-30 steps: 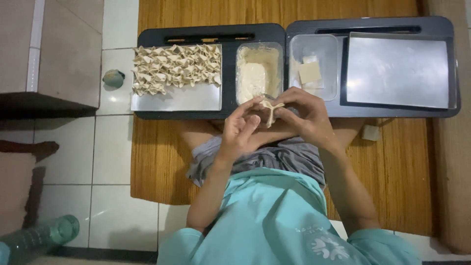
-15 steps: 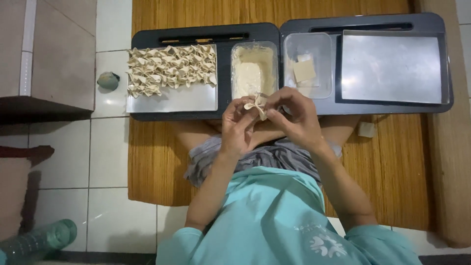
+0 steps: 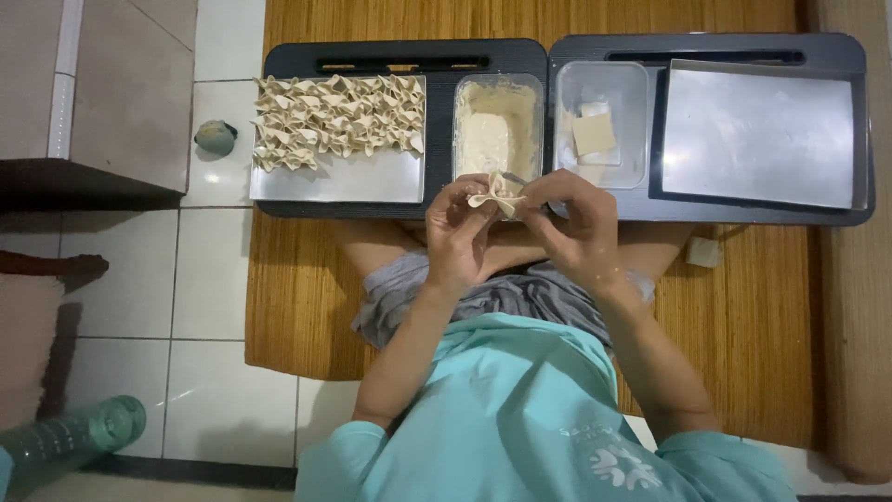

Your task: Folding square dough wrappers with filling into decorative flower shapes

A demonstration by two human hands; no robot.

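Both hands meet over the near edge of the two trays, pinching one folded dumpling between them. The left hand closes its fingertips on the dumpling's left side; the right hand grips the right side, fingers curled, thumb and forefinger on the wrapper. The dumpling is pale, creased, held in the air just above the person's lap — not touching any tray.

Just behind the hands stands a clear tub of filling, a creamy paste smeared up its walls; a spoon handle shows near its front edge, partly hidden by the fingers. The tub sits at the right end of the left tray, a dark rectangular one. To its left on the same tray lies a metal sheet with rows of finished dumplings packed across its far half, the near half bare.

On the right tray, a second clear tub holds a small stack of square wrappers, just beside the filling tub. Further right lies a bare metal sheet.

Both trays rest on a woven mat over a tiled floor. A small white lump lies on the mat near the right tray's front edge. A round greenish object sits on the tiles left of the left tray, and a green bottle lies at the near left.
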